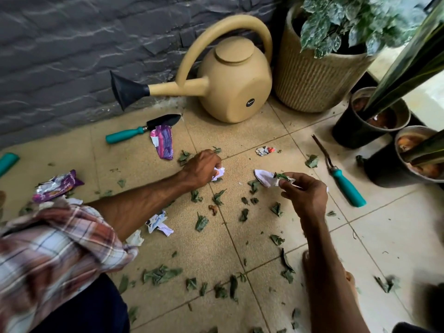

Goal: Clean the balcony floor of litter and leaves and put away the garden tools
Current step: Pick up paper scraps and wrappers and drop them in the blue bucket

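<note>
My left hand (203,168) is down at the tiled floor (384,236), its fingers curled round a small white scrap of paper (219,173). My right hand (305,193) hovers above the floor and pinches a crumpled white wrapper with green leaf bits (266,177). Several torn green leaves (201,223) lie scattered over the tiles. Purple wrappers lie at the back (163,141) and at the left (57,186). A teal-handled trowel (141,129) lies near the wall, and a teal-handled weeder (346,186) lies to the right.
A beige watering can (230,82) stands against the dark stone wall (72,56). A ribbed planter (312,78) and two dark pots (355,131) crowd the right corner. Another teal handle (7,162) shows at the left edge. More paper scraps (264,150) (158,223) lie about. My foot (319,263) rests on the tiles.
</note>
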